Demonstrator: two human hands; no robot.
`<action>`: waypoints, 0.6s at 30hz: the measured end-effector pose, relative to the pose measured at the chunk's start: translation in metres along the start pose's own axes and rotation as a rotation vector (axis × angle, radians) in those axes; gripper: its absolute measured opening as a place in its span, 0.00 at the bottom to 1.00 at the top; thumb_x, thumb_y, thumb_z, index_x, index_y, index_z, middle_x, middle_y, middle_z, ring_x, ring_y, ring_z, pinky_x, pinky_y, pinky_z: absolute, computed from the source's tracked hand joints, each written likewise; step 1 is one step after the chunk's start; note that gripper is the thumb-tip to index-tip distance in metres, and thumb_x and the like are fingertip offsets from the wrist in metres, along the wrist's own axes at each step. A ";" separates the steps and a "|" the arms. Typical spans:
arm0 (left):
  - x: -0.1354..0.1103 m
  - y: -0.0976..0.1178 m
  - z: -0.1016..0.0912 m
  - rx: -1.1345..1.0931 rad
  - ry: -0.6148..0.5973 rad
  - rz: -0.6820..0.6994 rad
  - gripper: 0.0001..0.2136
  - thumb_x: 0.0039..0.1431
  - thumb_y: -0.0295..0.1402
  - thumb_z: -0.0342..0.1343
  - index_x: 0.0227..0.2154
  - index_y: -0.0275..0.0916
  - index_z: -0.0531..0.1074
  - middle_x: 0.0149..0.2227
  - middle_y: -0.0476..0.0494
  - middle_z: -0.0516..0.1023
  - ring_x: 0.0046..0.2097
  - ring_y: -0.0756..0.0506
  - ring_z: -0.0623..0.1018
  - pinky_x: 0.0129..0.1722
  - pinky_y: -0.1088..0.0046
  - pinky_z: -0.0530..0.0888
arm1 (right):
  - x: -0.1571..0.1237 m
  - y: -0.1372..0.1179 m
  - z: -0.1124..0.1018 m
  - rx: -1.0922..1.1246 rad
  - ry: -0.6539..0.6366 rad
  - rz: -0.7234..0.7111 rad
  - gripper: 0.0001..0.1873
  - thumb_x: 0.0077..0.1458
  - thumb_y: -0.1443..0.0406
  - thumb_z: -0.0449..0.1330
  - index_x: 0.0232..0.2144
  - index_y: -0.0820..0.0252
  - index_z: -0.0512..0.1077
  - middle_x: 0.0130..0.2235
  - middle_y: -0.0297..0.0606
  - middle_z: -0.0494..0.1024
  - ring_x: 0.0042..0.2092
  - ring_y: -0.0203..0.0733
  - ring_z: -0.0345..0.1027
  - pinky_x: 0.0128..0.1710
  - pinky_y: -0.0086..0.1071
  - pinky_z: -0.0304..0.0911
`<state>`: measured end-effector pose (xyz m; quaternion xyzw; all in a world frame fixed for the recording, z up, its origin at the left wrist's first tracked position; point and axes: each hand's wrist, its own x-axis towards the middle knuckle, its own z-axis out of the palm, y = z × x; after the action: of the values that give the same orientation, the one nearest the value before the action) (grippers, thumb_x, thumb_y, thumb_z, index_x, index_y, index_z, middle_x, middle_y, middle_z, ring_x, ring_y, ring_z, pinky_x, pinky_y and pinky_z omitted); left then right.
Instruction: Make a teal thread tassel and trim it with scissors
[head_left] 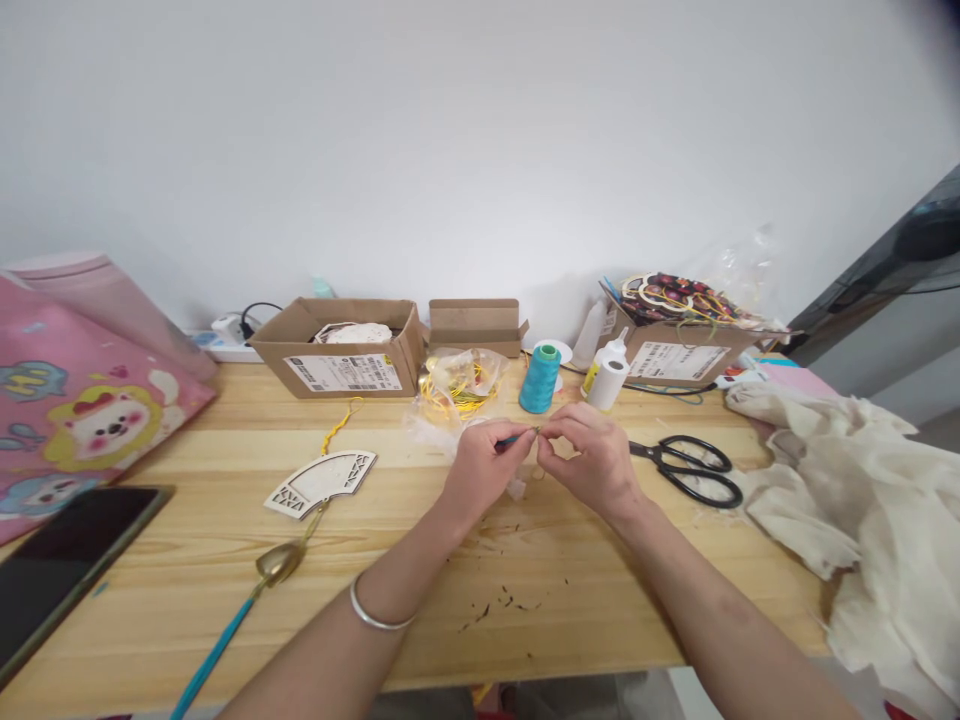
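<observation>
Close together over the middle of the table, my left hand (484, 462) and my right hand (592, 455) pinch at the same small spot. A bit of dark blue shows at my left fingertips; the rest is too small and covered to name. Just beyond my hands stands a cone of teal thread (540, 378). To the left lies a fan-shaped wooden pendant (321, 482) with cut-out corners and a yellow cord loop (337, 430). A gold bell-shaped cap (279, 563) and a teal tassel (217, 650) hang from its lower side.
Black-handled scissors (694, 470) lie right of my hand, near cream cloth (885, 510). Behind are cardboard boxes (409, 350), a bag of yellow cords (465, 390), a white thread spool (609, 384) and glue bottles. A phone (67, 560) and pink bag (97, 400) lie left. Dark scraps dot the table.
</observation>
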<state>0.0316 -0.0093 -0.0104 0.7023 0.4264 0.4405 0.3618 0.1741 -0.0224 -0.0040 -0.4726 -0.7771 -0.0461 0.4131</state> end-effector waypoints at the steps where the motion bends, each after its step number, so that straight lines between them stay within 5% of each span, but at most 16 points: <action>1: 0.000 0.000 0.000 0.006 -0.006 0.008 0.09 0.50 0.34 0.51 0.25 0.36 0.75 0.22 0.48 0.73 0.25 0.51 0.68 0.25 0.77 0.63 | 0.000 0.001 0.001 0.047 -0.007 0.031 0.07 0.45 0.69 0.54 0.19 0.60 0.69 0.24 0.37 0.72 0.27 0.35 0.62 0.25 0.28 0.57; 10: 0.002 -0.001 -0.007 0.108 -0.128 0.157 0.11 0.53 0.33 0.48 0.22 0.38 0.74 0.19 0.50 0.65 0.23 0.52 0.63 0.25 0.77 0.59 | 0.002 0.006 0.002 0.493 -0.130 0.471 0.05 0.39 0.67 0.56 0.15 0.63 0.68 0.19 0.32 0.68 0.18 0.27 0.49 0.16 0.23 0.47; 18: 0.003 0.000 -0.013 0.134 -0.188 0.199 0.12 0.55 0.33 0.47 0.23 0.39 0.74 0.18 0.50 0.61 0.23 0.52 0.62 0.26 0.76 0.57 | 0.006 0.007 0.000 0.712 -0.202 0.765 0.07 0.34 0.64 0.60 0.15 0.64 0.70 0.19 0.34 0.70 0.21 0.30 0.59 0.20 0.25 0.56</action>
<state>0.0206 -0.0046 -0.0045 0.8019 0.3475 0.3768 0.3070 0.1784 -0.0149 -0.0022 -0.5546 -0.5528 0.4204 0.4584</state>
